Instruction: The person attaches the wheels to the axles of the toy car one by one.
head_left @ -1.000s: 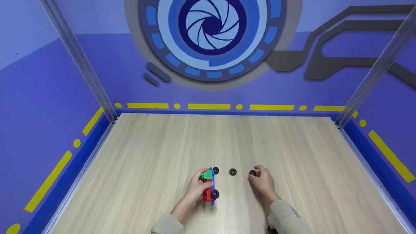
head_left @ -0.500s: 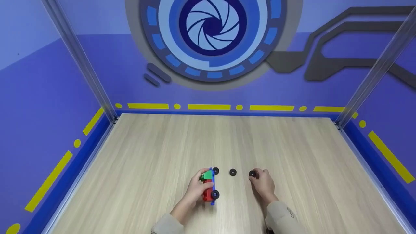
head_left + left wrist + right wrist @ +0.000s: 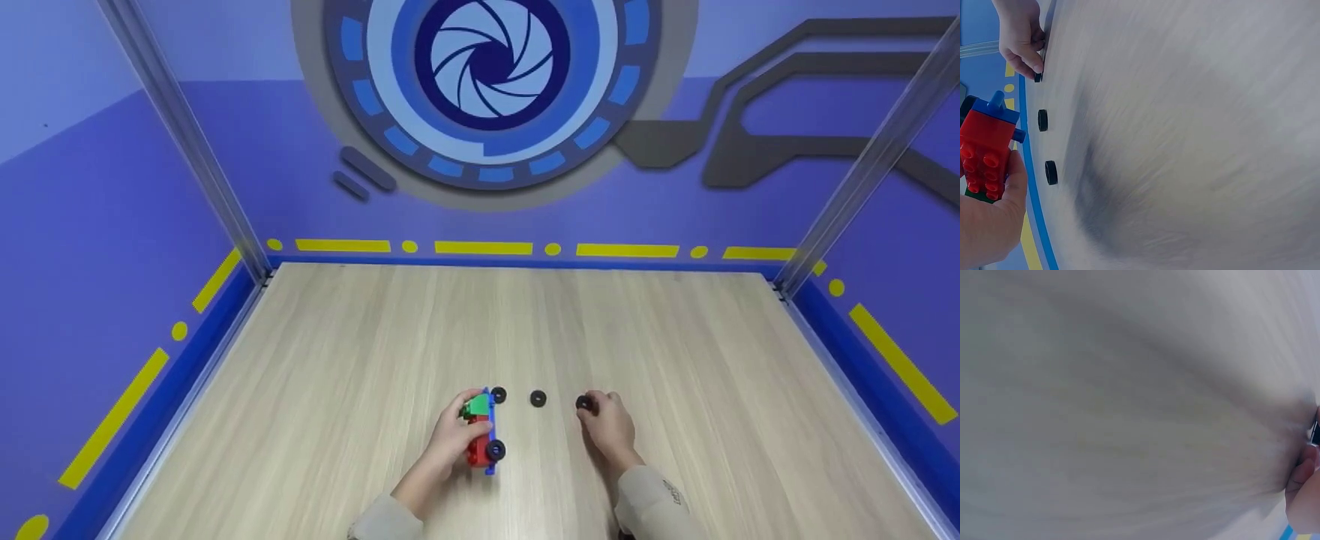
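Note:
My left hand grips a toy car built of red and green blocks on a blue base, turned on its side. One black wheel sits on the car's near end; at the far end a bare blue peg shows. In the left wrist view, the studs of the red block face the camera. To the right, my right hand pinches a black tire at the table surface. That tire barely enters the right wrist view, where fingers show at the edge.
Two loose black tires lie between the hands: one tire midway, another tire beside the car's far end. Beneath everything is a wood-grain table, enclosed by blue-purple panels with metal corner posts.
My right hand's fingers have drawn in closer around the tire at the right, and its wrist has shifted slightly. The left hand and the car stay in place.

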`<control>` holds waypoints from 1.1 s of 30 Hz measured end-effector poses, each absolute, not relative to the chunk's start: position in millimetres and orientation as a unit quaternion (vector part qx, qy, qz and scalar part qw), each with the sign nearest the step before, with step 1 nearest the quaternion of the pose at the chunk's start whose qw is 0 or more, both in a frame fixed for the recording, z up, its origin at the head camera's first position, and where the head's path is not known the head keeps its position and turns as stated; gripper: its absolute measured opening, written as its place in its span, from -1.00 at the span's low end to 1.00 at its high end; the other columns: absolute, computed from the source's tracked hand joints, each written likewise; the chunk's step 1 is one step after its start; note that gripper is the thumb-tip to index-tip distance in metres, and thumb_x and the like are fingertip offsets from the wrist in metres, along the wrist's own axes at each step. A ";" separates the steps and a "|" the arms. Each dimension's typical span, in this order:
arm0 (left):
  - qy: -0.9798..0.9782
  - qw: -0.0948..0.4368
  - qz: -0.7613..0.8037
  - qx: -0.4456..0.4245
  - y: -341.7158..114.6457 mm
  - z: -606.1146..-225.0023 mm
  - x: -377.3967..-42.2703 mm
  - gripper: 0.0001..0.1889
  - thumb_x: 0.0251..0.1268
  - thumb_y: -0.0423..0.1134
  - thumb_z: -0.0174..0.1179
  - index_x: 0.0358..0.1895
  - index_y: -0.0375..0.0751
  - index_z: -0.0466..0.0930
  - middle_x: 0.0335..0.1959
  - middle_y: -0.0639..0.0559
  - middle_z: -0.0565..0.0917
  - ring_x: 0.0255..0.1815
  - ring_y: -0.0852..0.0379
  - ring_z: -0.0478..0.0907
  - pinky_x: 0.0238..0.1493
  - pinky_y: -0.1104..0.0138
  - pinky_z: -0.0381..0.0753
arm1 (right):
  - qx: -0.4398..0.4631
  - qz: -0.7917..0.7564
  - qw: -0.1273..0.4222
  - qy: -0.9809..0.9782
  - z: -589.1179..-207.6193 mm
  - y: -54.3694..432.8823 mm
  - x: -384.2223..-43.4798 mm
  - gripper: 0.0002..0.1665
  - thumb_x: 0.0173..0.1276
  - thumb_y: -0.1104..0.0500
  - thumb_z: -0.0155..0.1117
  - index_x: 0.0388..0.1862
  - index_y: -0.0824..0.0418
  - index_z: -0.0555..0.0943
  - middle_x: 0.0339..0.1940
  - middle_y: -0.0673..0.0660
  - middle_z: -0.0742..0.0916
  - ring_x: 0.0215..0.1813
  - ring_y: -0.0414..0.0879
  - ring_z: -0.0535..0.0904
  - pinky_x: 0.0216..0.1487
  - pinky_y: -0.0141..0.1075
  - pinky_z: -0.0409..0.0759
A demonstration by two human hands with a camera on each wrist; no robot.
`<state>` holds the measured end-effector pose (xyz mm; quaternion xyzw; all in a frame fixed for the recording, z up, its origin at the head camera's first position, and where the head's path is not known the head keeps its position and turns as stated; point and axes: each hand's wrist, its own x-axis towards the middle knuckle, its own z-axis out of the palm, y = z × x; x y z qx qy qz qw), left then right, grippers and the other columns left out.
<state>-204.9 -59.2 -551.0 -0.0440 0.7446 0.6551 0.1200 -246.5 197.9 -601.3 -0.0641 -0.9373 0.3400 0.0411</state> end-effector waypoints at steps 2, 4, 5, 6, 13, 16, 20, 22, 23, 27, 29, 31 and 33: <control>0.741 0.121 0.660 -0.038 -59.6 -551.4 -204.7 -0.42 0.08 -0.32 0.16 0.22 0.01 0.24 0.15 -0.27 0.31 -0.03 -0.07 0.41 -0.15 0.16 0.51 | -0.062 0.341 0.039 -0.937 -601.2 198.1 -245.6 -0.55 0.13 0.20 0.22 0.02 0.30 0.48 -0.15 0.26 0.53 -0.03 0.16 0.49 -0.02 -0.01 0.40; 0.737 0.123 0.664 -0.034 -59.7 -551.8 -204.3 -0.42 0.09 -0.32 0.15 0.23 0.00 0.23 0.15 -0.27 0.30 -0.03 -0.06 0.42 -0.16 0.18 0.52 | -0.060 0.342 0.036 -0.937 -601.0 198.4 -244.7 -0.55 0.14 0.20 0.21 0.02 0.31 0.47 -0.16 0.26 0.53 -0.04 0.15 0.49 -0.03 -0.02 0.41; 0.736 0.124 0.664 -0.033 -59.6 -552.2 -204.3 -0.42 0.09 -0.32 0.15 0.23 0.00 0.23 0.15 -0.27 0.30 -0.04 -0.05 0.42 -0.17 0.19 0.52 | -0.060 0.344 0.033 -0.937 -600.9 198.6 -244.4 -0.55 0.14 0.20 0.20 0.03 0.31 0.46 -0.16 0.25 0.52 -0.04 0.14 0.49 -0.03 -0.03 0.41; 0.736 0.124 0.665 -0.031 -59.5 -552.2 -204.2 -0.42 0.09 -0.32 0.14 0.23 0.00 0.22 0.15 -0.27 0.30 -0.05 -0.05 0.43 -0.17 0.20 0.52 | -0.058 0.345 0.032 -0.936 -600.8 199.1 -244.1 -0.55 0.15 0.20 0.20 0.03 0.31 0.46 -0.16 0.25 0.52 -0.04 0.14 0.49 -0.03 -0.03 0.41; 0.732 0.123 0.669 -0.034 -58.0 -552.3 -203.8 -0.41 0.08 -0.33 0.15 0.24 -0.02 0.22 0.14 -0.31 0.30 -0.04 -0.07 0.43 -0.14 0.16 0.52 | -0.040 0.381 0.021 -0.923 -596.3 200.6 -238.7 -0.57 0.13 0.25 0.21 0.00 0.35 0.47 -0.16 0.25 0.53 -0.03 0.10 0.49 -0.02 -0.06 0.43; 0.736 0.123 0.665 -0.039 -56.8 -553.1 -203.7 -0.41 0.07 -0.33 0.16 0.23 -0.01 0.23 0.14 -0.32 0.31 -0.03 -0.08 0.42 -0.14 0.16 0.52 | -0.029 0.396 0.018 -0.917 -594.7 200.2 -234.3 -0.58 0.12 0.27 0.21 -0.01 0.35 0.48 -0.15 0.22 0.53 -0.02 0.08 0.48 0.00 -0.07 0.43; 0.738 0.123 0.662 -0.041 -55.3 -553.9 -203.7 -0.42 0.07 -0.32 0.16 0.22 0.01 0.25 0.14 -0.31 0.32 -0.03 -0.08 0.42 -0.15 0.15 0.51 | -0.012 0.403 0.021 -0.915 -592.5 200.4 -228.1 -0.61 0.10 0.30 0.22 -0.04 0.34 0.50 -0.18 0.19 0.54 -0.04 0.06 0.49 -0.01 -0.08 0.44; 0.739 0.122 0.662 -0.040 -54.9 -554.1 -203.9 -0.42 0.07 -0.32 0.16 0.22 0.00 0.24 0.13 -0.31 0.32 -0.03 -0.09 0.41 -0.15 0.15 0.51 | -0.001 0.402 0.023 -0.915 -591.0 200.3 -225.5 -0.62 0.08 0.31 0.23 -0.06 0.32 0.51 -0.20 0.17 0.55 -0.06 0.04 0.50 -0.03 -0.10 0.45; 0.738 0.122 0.662 -0.040 -54.8 -554.0 -204.0 -0.42 0.07 -0.33 0.16 0.23 0.00 0.24 0.13 -0.31 0.32 -0.03 -0.09 0.41 -0.15 0.15 0.51 | 0.002 0.403 0.021 -0.915 -590.1 200.1 -224.6 -0.62 0.08 0.31 0.24 -0.07 0.32 0.52 -0.21 0.15 0.55 -0.07 0.02 0.50 -0.04 -0.12 0.46; 0.739 0.123 0.662 -0.040 -54.5 -553.4 -203.9 -0.41 0.08 -0.32 0.16 0.23 0.00 0.23 0.12 -0.30 0.32 -0.05 -0.08 0.41 -0.18 0.19 0.51 | 0.013 0.412 0.008 -0.911 -585.5 197.7 -220.9 -0.61 0.06 0.33 0.25 -0.07 0.30 0.52 -0.23 0.11 0.54 -0.15 -0.05 0.51 -0.19 -0.27 0.50; 0.738 0.124 0.663 -0.039 -54.5 -552.7 -203.5 -0.41 0.08 -0.32 0.16 0.24 0.01 0.23 0.12 -0.30 0.32 -0.06 -0.06 0.42 -0.19 0.21 0.51 | 0.020 0.415 0.005 -0.910 -582.4 196.0 -218.9 -0.61 0.04 0.33 0.26 -0.07 0.30 0.52 -0.24 0.09 0.54 -0.21 -0.10 0.50 -0.29 -0.36 0.48; 0.734 0.127 0.666 -0.036 -54.5 -552.4 -203.1 -0.40 0.07 -0.32 0.16 0.24 -0.01 0.23 0.11 -0.30 0.33 -0.07 -0.05 0.42 -0.20 0.21 0.52 | 0.027 0.414 0.006 -0.910 -579.2 194.3 -216.9 -0.60 0.02 0.33 0.28 -0.09 0.30 0.53 -0.26 0.08 0.54 -0.28 -0.14 0.47 -0.38 -0.42 0.44; 0.729 0.130 0.672 -0.032 -54.4 -552.1 -202.9 -0.40 0.07 -0.32 0.16 0.24 -0.02 0.22 0.10 -0.30 0.33 -0.08 -0.05 0.43 -0.20 0.22 0.52 | 0.035 0.407 0.010 -0.913 -576.2 192.9 -215.1 -0.61 0.00 0.32 0.30 -0.11 0.29 0.54 -0.29 0.06 0.53 -0.35 -0.19 0.42 -0.44 -0.46 0.39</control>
